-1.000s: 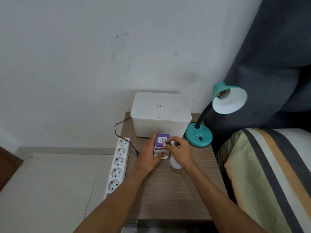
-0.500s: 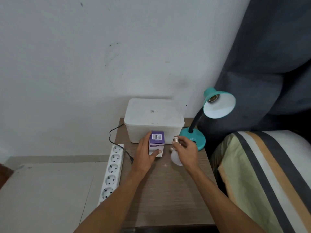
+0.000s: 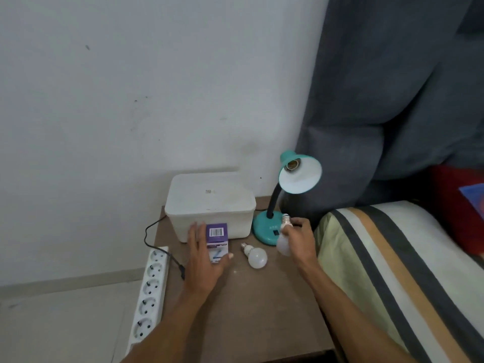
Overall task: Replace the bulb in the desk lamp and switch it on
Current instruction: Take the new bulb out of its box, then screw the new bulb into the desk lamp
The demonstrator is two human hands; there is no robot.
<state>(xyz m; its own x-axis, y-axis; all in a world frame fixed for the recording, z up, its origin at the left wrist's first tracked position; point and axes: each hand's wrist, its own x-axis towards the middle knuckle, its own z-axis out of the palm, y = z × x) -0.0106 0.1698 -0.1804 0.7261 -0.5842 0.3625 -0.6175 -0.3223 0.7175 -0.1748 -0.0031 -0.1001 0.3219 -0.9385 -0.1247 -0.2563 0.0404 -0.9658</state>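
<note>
The right hand [image 3: 297, 238] holds a white frosted bulb with a silver screw base [image 3: 283, 241], its fingers wrapped around the globe so the threaded end points up and away, towards the teal gooseneck desk lamp [image 3: 293, 184]. That grip suits the job: the lamp's shade tilts towards the person, showing a bare socket [image 3: 292, 165]. A second white bulb [image 3: 255, 255] lies on its side on the brown wooden tabletop [image 3: 251, 305], probably the old one, set clear of the work. The left hand [image 3: 205, 258] rests flat-palmed, fingers closed around the small purple and white cardboard bulb box [image 3: 216, 241], steadying it against the white lidded plastic bin [image 3: 209, 205]. Both forearms reach forward, the right wrist cocked slightly outward near the lamp's round base [image 3: 264, 229].
</note>
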